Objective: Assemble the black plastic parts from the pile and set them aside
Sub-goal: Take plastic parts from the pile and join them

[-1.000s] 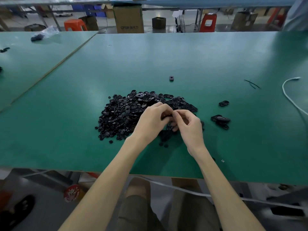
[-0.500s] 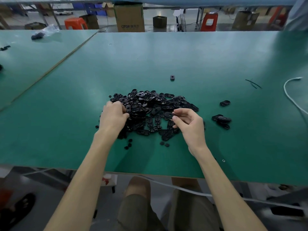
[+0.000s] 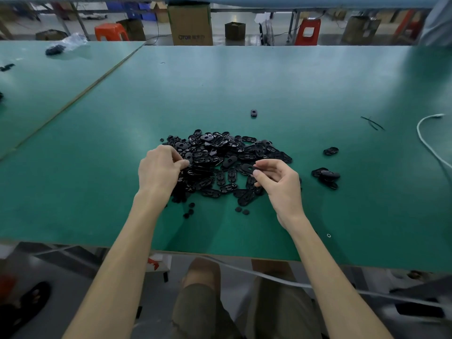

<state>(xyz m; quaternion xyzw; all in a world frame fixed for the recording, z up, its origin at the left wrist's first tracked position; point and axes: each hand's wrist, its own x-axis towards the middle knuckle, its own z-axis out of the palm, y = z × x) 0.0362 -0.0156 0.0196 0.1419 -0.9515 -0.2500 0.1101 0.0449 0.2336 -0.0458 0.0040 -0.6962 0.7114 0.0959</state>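
- Your hands, joined a second ago, are apart: your left hand (image 3: 160, 168) now digs at the left edge of the pile (image 3: 220, 152), fingers curled; whether it holds a part I cannot tell.
- Your right hand (image 3: 280, 178) still pinches an oval plate (image 3: 247, 168) over the pile.
- Judged: mate being fetched; finished stack (image 3: 326, 176) lies right of that hand.

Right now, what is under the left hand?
The left edge of the pile of black parts lies under the left hand, on the table. Its curled fingers cover whatever they may be picking, so that cannot be seen.
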